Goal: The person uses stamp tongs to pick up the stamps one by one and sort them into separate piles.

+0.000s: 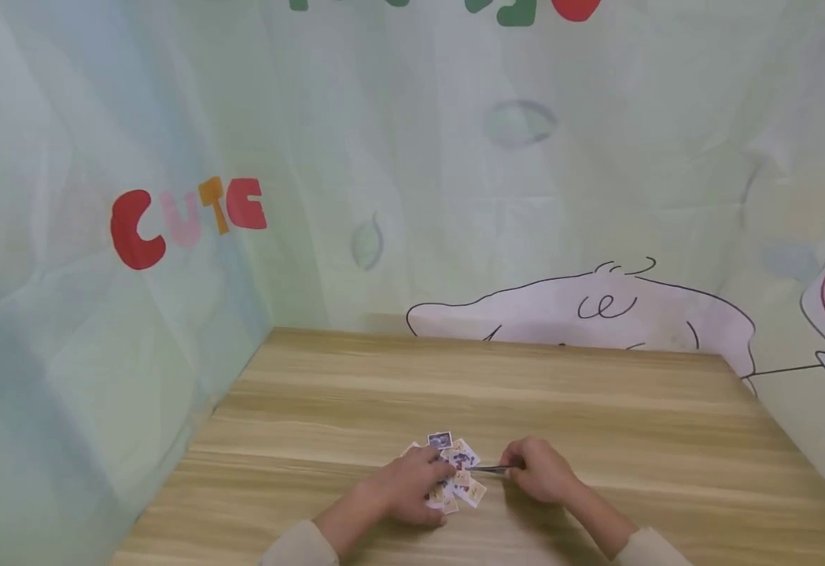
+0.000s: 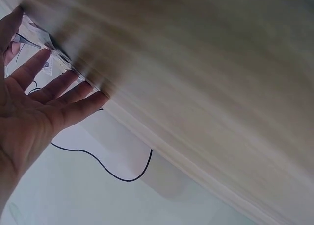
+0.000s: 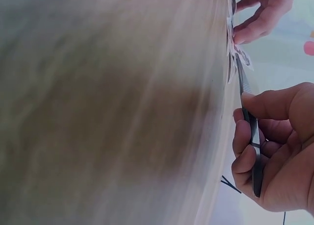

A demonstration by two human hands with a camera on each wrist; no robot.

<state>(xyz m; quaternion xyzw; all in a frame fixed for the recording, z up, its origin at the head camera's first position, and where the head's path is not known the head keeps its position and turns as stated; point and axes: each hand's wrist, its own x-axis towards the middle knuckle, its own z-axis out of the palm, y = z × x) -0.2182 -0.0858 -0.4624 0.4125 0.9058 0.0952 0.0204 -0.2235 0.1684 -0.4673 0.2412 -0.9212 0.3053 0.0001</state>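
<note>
A small heap of postage stamps (image 1: 470,493), printed with coloured pictures and overlapping one another, lies on the wooden table. Spread over the left side of this heap, my left hand (image 1: 412,486) touches the stamps and tabletop with its fingertips; its fingers are nearly straight in the left wrist view. My right hand (image 1: 541,472) holds a pair of dark metal tweezers (image 3: 255,159), thumb on one side and curled fingers on the other. The tips of the tweezers reach left into the stamps, close beside the left fingers. One blue-toned stamp (image 1: 440,440) sits at the heap's far edge.
The wood-grain table (image 1: 355,385) extends beyond and to both sides of the hands. Behind it hangs a pale green printed backdrop (image 1: 426,173) with a cartoon figure, and another stretch with coloured letters (image 1: 245,203) borders the left side.
</note>
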